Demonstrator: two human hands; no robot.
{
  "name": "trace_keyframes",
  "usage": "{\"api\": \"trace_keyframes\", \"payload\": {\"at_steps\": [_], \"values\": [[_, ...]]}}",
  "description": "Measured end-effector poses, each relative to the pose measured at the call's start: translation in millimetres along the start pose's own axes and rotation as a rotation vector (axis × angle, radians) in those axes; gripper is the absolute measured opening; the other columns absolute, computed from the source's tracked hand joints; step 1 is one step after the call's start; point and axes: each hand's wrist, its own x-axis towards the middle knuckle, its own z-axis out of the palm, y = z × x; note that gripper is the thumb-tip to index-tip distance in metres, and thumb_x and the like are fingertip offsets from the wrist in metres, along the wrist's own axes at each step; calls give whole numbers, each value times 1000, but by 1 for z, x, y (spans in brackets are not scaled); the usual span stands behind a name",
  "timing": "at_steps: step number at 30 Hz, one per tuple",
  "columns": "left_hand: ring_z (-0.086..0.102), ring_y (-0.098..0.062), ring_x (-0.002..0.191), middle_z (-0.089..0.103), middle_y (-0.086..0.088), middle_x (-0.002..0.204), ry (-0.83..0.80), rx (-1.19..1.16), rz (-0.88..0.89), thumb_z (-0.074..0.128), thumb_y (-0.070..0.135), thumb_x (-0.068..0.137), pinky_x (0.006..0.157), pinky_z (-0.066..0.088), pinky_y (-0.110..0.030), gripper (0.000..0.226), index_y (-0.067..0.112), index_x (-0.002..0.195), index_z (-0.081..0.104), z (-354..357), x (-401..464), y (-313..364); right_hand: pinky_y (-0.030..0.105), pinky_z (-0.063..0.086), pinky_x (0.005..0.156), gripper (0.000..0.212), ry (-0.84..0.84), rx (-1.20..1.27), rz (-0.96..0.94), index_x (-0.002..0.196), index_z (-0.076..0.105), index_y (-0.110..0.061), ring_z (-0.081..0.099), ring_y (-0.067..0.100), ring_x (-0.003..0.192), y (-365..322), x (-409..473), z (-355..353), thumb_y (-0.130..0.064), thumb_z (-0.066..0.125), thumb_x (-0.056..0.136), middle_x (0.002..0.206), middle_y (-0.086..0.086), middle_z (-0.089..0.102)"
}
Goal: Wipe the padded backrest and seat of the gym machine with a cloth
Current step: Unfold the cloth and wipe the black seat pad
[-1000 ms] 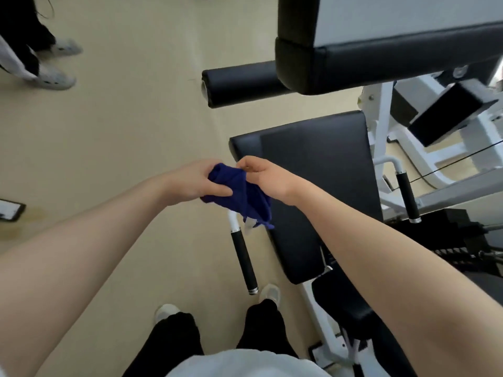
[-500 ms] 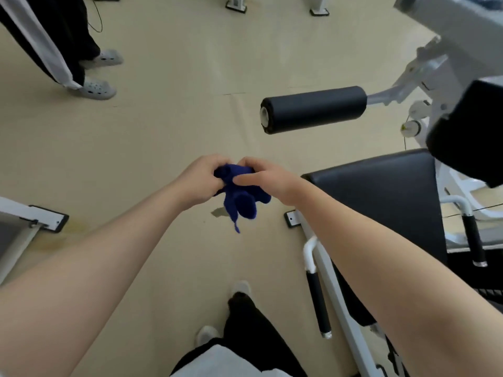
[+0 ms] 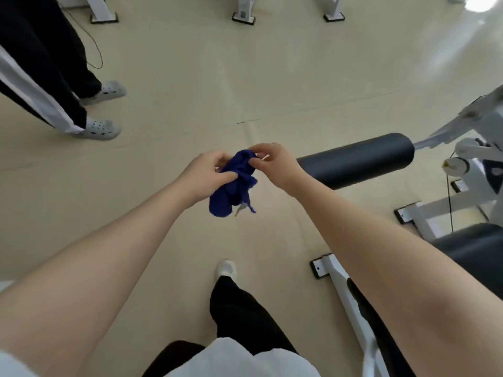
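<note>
A crumpled dark blue cloth (image 3: 234, 186) hangs in the air in front of me, over the beige floor. My left hand (image 3: 205, 176) grips its left side. My right hand (image 3: 275, 164) pinches its top edge with thumb and fingers. The gym machine is off to the right: a black padded roller (image 3: 356, 160) sticks out just right of my right hand, and a corner of the black padded seat (image 3: 473, 246) shows behind my right forearm. The backrest is out of view.
The machine's white steel frame (image 3: 424, 216) and floor foot (image 3: 324, 265) lie at the right. Another person's legs in black trousers and grey clogs (image 3: 99, 129) stand at the upper left. White feet of other machines (image 3: 243, 16) line the far edge. My own leg and shoe (image 3: 226, 268) are below.
The view has swung left and away from the machine, so the seat and backrest slid out to the right. Both hands kept hold of the cloth and reworked it, letting more hang down.
</note>
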Motion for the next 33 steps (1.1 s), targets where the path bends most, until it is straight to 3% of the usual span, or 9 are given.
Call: {"api": "trace_keyframes", "payload": {"at_steps": [4,8,12,16,20,24,28,30,33], "values": [[63,-20,98,65,1,101,-70,54,-22,55,7,85,86,51,-35,23,15,105,61,-26,78,20,27,45,67,24,97,-46,152,110,55,-15,56,18,84,-12,64,-22,-25,60,88,97,1,60],[63,-16,94,67,-2,102,-164,-57,-33,52,9,90,79,51,-26,18,21,99,60,-40,157,47,34,48,80,26,76,140,209,104,58,-11,60,19,89,-27,119,-45,-32,45,95,98,3,65],[64,-19,95,68,-6,103,-288,-122,2,43,10,95,87,50,-32,23,19,101,63,-52,254,78,25,51,76,26,110,312,211,111,56,-13,62,14,87,-36,188,-83,-31,54,93,101,2,64],[62,-13,77,65,-3,84,-455,-105,37,38,-2,92,74,51,-22,33,20,89,63,-68,350,125,39,52,90,29,195,182,202,118,55,-10,61,24,100,-38,267,-127,-14,56,90,110,9,64],[65,-13,86,68,4,91,-575,-72,65,50,3,89,78,50,-25,25,25,93,62,-69,431,172,36,52,90,33,283,346,222,124,50,-9,60,24,104,-41,321,-181,-4,52,91,113,7,61],[67,-1,80,70,6,96,-760,-3,130,61,11,87,68,53,-12,19,27,98,63,-42,497,222,29,53,86,32,373,562,250,127,49,-11,63,20,98,-22,342,-239,-8,52,94,113,5,64],[67,-11,87,66,4,102,-881,158,220,64,11,84,80,56,-27,24,30,98,63,11,565,257,38,52,88,38,447,578,311,131,48,-10,64,26,99,24,365,-302,1,46,94,113,9,66],[64,-20,94,62,0,112,-872,287,299,63,11,83,83,54,-35,32,24,112,58,48,604,274,41,54,84,43,539,560,376,124,54,-11,65,29,96,50,382,-339,9,41,89,108,10,67],[62,-17,84,59,3,106,-867,432,387,54,8,85,67,51,-28,31,22,113,54,103,662,308,35,53,66,37,699,446,516,103,62,-17,63,25,81,84,410,-404,4,38,84,91,4,67]]}}
